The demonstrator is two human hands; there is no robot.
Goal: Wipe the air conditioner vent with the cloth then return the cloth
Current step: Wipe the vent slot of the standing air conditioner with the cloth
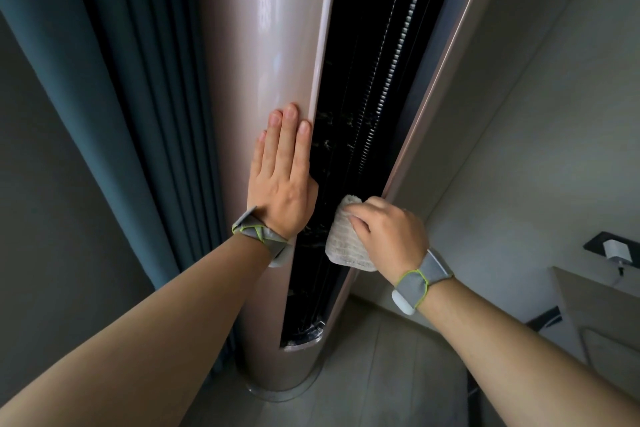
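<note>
My right hand [388, 232] pinches cloth [346, 243], pressing it on dark vent [349, 114], low down. My left hand [282, 177] lies flat, fingers spread open, on air conditioner [270, 55] body — steadying. Cloth soft, light, floppy — I guess bunched middle grips best.

Air conditioner [277, 45] stands upright on the floor [381, 374], centre of view. Its vent [363, 114] runs vertically down the front, right of the closed casing panel. Curtain [138, 97] hangs just left of the unit, beside it. Wall [536, 114] runs along the right. Left hand [282, 180] lies flat on the casing, fingers [289, 128] up along the vent's left edge. Right hand [388, 232] is lower and to the right, pressing the cloth [343, 239] against the vent's right edge. Cabinet [595, 315] sits far right, near the wall, well apart from the unit.
</note>
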